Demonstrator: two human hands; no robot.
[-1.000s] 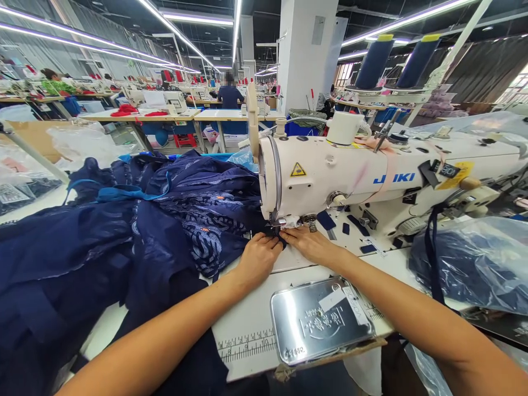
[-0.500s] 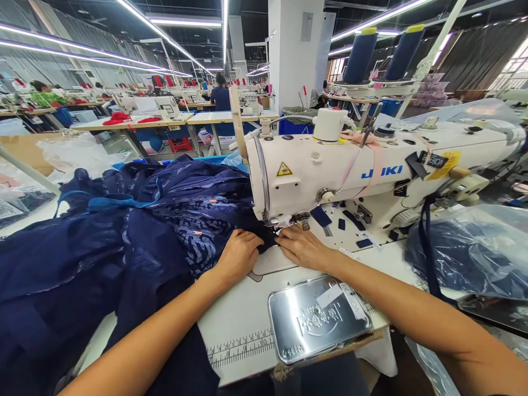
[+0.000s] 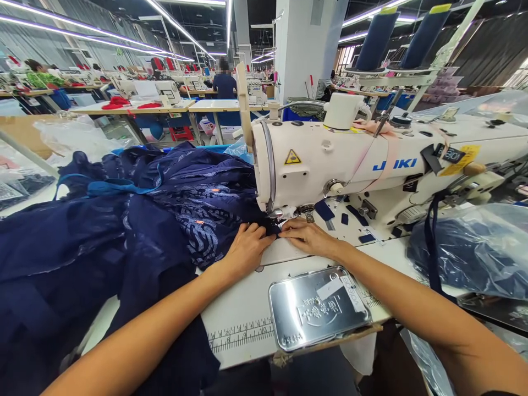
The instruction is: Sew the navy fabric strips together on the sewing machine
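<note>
A white JUKI sewing machine [image 3: 355,165] stands across the white table [image 3: 243,308]. Navy patterned fabric [image 3: 124,231] is heaped to its left and runs under the needle. My left hand [image 3: 247,248] lies on the fabric edge just left of the presser foot, fingers curled and pressing it down. My right hand [image 3: 307,236] rests at the right of the foot, fingertips pinching the same dark fabric edge. The two hands nearly touch below the needle.
A shiny metal tin lid [image 3: 319,308] lies near the table's front edge beside a printed ruler. A plastic bag of navy cloth [image 3: 474,256] sits at right. Two navy thread cones [image 3: 377,38] stand behind the machine. Other workstations and people fill the background.
Both hands stay at the presser foot and shift only slightly with the fabric edge. The view has swayed a little.
</note>
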